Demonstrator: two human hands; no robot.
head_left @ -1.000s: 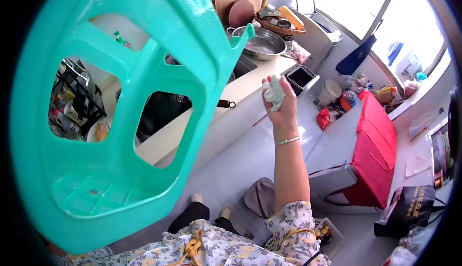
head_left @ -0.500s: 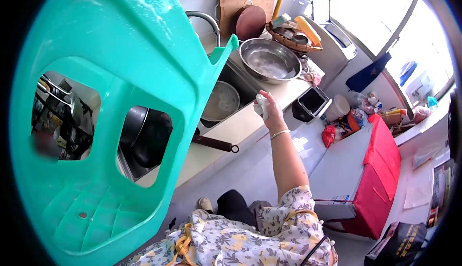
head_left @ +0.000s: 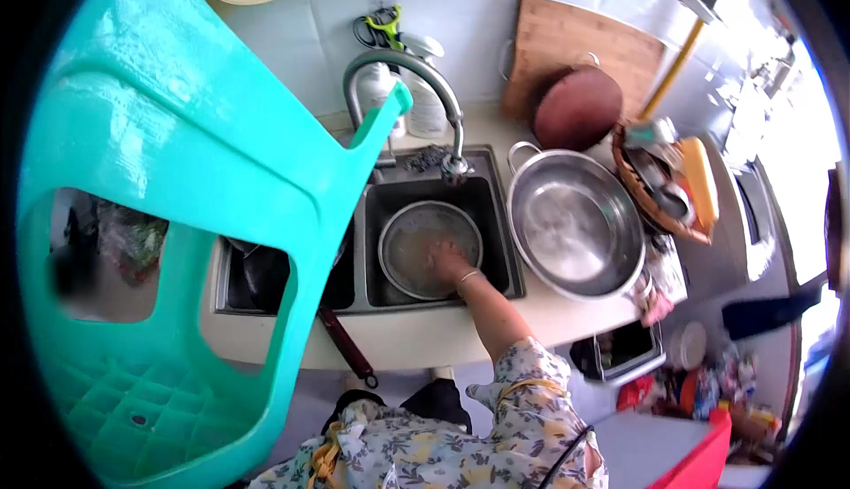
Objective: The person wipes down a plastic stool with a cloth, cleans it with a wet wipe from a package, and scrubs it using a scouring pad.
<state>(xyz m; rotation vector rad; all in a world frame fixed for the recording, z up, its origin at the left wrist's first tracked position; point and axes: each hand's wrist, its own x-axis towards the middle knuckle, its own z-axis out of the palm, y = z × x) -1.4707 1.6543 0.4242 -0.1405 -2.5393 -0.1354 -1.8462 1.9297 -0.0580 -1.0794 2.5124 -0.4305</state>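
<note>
My right hand point(head_left: 449, 261) reaches into a round metal basin point(head_left: 390, 268) of cloudy water in the right-hand sink bowl. Its fingers are dipped and blurred by the water, so their grip is unclear. No cloth shows at the hand now. A large turquoise plastic stool point(head_left: 221, 161), tilted and wet with suds, fills the left side of the view, close to me. My left hand is out of sight, and what holds the stool up is hidden. Above the basin curves a metal faucet point(head_left: 403, 53).
On the right counter stands a large steel bowl point(head_left: 575, 223) beside a wicker basket point(head_left: 630, 179) of utensils. A dark pan handle point(head_left: 347, 347) juts over the counter's front edge. Behind are spray bottles point(head_left: 425, 104) and a wooden cutting board point(head_left: 567, 55). A bin point(head_left: 624, 352) stands at lower right.
My view has turned left toward the sink. My right hand, holding a crumpled white cloth beside the counter before, has moved into the basin's water. The turquoise stool stays at the left.
</note>
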